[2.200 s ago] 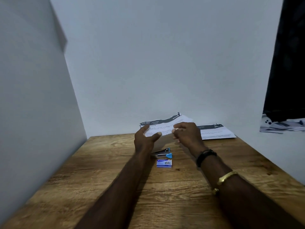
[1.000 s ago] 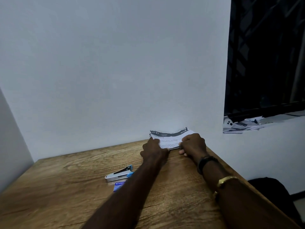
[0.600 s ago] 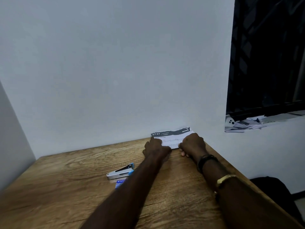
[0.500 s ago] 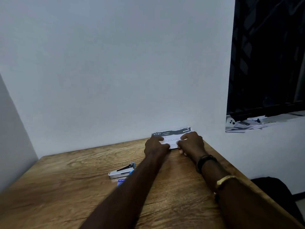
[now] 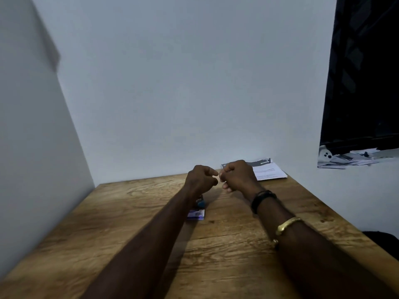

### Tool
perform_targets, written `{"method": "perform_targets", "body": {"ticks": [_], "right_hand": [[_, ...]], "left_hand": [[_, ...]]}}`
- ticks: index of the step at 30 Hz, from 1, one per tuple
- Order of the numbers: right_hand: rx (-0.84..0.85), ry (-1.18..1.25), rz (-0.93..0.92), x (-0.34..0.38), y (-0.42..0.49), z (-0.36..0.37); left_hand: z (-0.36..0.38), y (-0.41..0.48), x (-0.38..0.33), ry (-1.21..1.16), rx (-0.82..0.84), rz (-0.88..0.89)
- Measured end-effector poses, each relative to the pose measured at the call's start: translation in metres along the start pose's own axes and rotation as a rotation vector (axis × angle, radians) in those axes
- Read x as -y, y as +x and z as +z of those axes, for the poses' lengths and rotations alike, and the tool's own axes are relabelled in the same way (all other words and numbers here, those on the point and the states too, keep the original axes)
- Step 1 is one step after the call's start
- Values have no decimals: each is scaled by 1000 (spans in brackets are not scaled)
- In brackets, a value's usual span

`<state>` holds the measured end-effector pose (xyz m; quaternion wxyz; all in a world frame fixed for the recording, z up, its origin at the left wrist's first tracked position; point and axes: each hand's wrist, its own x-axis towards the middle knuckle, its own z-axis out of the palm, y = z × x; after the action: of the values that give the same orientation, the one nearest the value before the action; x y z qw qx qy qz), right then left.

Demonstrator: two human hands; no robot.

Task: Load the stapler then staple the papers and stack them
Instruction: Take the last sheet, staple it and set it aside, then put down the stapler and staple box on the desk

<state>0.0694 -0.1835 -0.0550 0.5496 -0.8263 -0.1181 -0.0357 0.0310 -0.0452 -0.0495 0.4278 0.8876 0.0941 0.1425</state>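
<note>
Since both hands hang free above the bench [image 5: 129, 212], we enter this moment as a gap between steps, judged to fall just after stacking. Item one, the bench: wood-grained, set into a corner of pale walls. Item two, the papers [image 5: 269, 172]: a printed stack lying flat at the far right corner against the wall, just beyond the right hand; whether a staple is in them we cannot tell. Item three, the left hand [image 5: 200, 180] and right hand [image 5: 237, 175]: raised side by side, fingertips nearly meeting, fingers curled inward, clenched on nothing that we can see. Item four, the stapler [image 5: 201, 203]: on the bench under the left forearm, only its blue end showing; loaded or not, we cannot tell. Item five, the staple box [image 5: 196, 214]: small, blue, just nearer than the stapler. In our judgement the next move calls for drawing the left arm aside to uncover stapler and box, then taking one of them up.
</note>
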Motion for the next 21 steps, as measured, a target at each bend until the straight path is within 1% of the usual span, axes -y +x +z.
{"method": "perform_targets", "body": {"ticks": [4, 6, 10, 15, 18, 21], "right_hand": [[43, -9, -19, 9, -12, 17], [50, 0, -24, 13, -17, 24], [68, -8, -27, 18, -24, 33], [90, -31, -47, 17, -28, 34], [177, -61, -56, 16, -27, 35], [295, -146, -75, 12, -27, 36]], "left_hand": [[-22, -13, 18, 61, 162, -102], [-30, -19, 27, 150, 187, -127], [-38, -26, 35, 232, 149, -140], [-41, -28, 38, 424, 43, -124], [-43, -28, 43, 490, -46, -179], [-43, -27, 49, 500, -121, -219]]}}
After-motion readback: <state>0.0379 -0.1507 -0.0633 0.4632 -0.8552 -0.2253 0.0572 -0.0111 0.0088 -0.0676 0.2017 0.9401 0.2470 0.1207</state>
